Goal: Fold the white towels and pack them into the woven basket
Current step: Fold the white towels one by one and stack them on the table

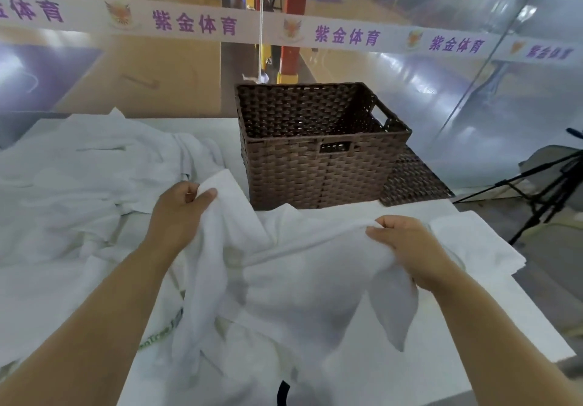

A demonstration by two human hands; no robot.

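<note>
Two hands lift a white towel [299, 266] in front of the basket [299, 178].

The left hand [181, 213] pinches a corner of the towel between thumb and curled fingers. The right hand [407, 247] grips a bunched fold of the same towel, which sags between them onto the table [520, 311]. The basket stands just behind it. More towels [79, 184] lie heaped on the left. A flat woven piece [413, 181], perhaps a lid, lies against the basket's right side.

Bright, diffuse light; the white towel [299, 279] nearly washes out, shadows faint; glare streaks the far right floor [419, 90]; edges bow, background soft
</note>
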